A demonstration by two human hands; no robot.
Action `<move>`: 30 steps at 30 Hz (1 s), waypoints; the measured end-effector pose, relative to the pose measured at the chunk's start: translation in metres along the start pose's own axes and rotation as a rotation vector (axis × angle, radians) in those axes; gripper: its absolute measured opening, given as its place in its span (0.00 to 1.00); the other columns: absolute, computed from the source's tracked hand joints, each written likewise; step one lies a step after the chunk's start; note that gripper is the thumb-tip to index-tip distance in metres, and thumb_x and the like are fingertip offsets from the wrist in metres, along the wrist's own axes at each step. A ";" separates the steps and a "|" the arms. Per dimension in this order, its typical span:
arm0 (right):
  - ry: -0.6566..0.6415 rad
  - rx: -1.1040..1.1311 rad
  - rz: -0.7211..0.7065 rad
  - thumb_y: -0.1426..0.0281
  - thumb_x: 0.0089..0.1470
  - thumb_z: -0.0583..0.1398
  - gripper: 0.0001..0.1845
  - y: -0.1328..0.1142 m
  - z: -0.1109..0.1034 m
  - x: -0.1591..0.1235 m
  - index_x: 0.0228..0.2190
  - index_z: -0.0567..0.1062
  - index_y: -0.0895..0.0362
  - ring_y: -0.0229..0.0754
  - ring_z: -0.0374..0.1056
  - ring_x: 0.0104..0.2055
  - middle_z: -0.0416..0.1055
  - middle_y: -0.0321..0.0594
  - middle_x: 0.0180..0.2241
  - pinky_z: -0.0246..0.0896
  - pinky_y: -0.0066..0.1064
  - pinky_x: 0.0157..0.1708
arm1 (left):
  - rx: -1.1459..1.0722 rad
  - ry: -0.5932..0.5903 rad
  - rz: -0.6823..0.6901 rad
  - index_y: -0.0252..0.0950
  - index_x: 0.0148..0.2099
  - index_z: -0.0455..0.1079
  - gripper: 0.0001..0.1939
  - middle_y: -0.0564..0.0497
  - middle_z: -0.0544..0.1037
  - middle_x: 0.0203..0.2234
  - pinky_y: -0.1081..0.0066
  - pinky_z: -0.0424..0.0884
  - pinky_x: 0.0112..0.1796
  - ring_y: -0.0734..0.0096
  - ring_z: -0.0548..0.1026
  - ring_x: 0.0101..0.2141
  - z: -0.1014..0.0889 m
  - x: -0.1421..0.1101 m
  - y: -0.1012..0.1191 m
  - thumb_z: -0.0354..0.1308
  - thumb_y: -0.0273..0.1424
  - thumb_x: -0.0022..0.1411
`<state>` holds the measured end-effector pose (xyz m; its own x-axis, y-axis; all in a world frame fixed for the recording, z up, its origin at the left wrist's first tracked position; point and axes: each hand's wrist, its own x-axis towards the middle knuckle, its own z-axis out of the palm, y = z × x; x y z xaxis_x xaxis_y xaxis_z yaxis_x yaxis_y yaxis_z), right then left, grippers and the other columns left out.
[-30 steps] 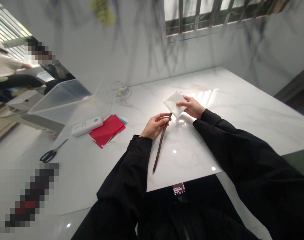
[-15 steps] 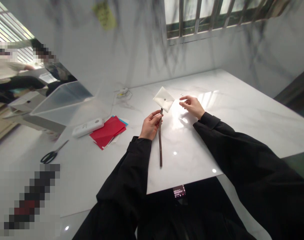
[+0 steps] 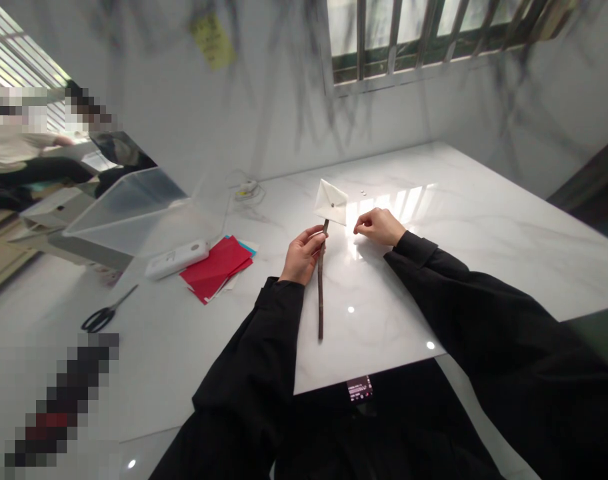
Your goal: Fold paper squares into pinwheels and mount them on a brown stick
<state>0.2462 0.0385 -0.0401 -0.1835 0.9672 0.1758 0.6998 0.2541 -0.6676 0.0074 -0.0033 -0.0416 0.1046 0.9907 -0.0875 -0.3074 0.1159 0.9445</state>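
Observation:
A pinwheel with a white folded-paper head [image 3: 331,203] stands above the table, a small dark pin at its centre. Its brown twig stick [image 3: 321,293] runs down toward the table's front edge. My left hand [image 3: 303,253] pinches this stick just below the paper, thumb and fingers closed round it. To the right of the paper, and apart from it, hovers my right hand [image 3: 380,227]. Its fingers are curled in, and nothing shows between them.
Red paper sheets [image 3: 217,267] lie at left, with blue and white ones beneath, beside a white oblong device [image 3: 178,260]. Scissors [image 3: 107,313] lie farther left. A clear plastic bin [image 3: 129,207], a coiled cable [image 3: 247,190] and tiny white bits [image 3: 363,193] are farther back.
The pinwheel's paper head has turned about its pin. My right hand has moved slightly down and left, and its fingers have curled in. The left hand keeps hold of the stick.

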 end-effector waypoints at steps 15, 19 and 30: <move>-0.438 0.504 -0.063 0.64 0.49 0.60 0.18 -0.011 0.011 -0.003 0.35 0.85 0.59 0.34 0.49 0.20 0.60 0.30 0.17 0.43 0.30 0.24 | 0.015 0.032 0.033 0.36 0.48 0.78 0.28 0.51 0.81 0.36 0.72 0.69 0.36 0.77 0.74 0.30 -0.001 0.002 -0.003 0.78 0.37 0.45; -0.067 0.292 0.039 0.67 0.48 0.61 0.12 0.002 0.010 0.004 0.28 0.83 0.58 0.35 0.56 0.23 0.66 0.33 0.19 0.49 0.30 0.27 | 0.011 0.029 0.022 0.37 0.48 0.78 0.28 0.51 0.82 0.36 0.73 0.69 0.35 0.77 0.74 0.30 -0.002 0.002 -0.003 0.78 0.37 0.44; -0.413 0.427 0.023 0.65 0.48 0.62 0.14 -0.002 0.006 0.000 0.32 0.86 0.59 0.33 0.50 0.20 0.63 0.32 0.17 0.43 0.29 0.22 | -0.005 0.029 0.028 0.36 0.47 0.79 0.27 0.51 0.81 0.36 0.73 0.69 0.34 0.77 0.74 0.30 0.000 0.001 -0.003 0.78 0.36 0.44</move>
<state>0.2403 0.0384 -0.0434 -0.4849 0.8708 -0.0812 0.3831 0.1280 -0.9148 0.0082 -0.0026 -0.0442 0.0680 0.9952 -0.0704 -0.3148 0.0884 0.9450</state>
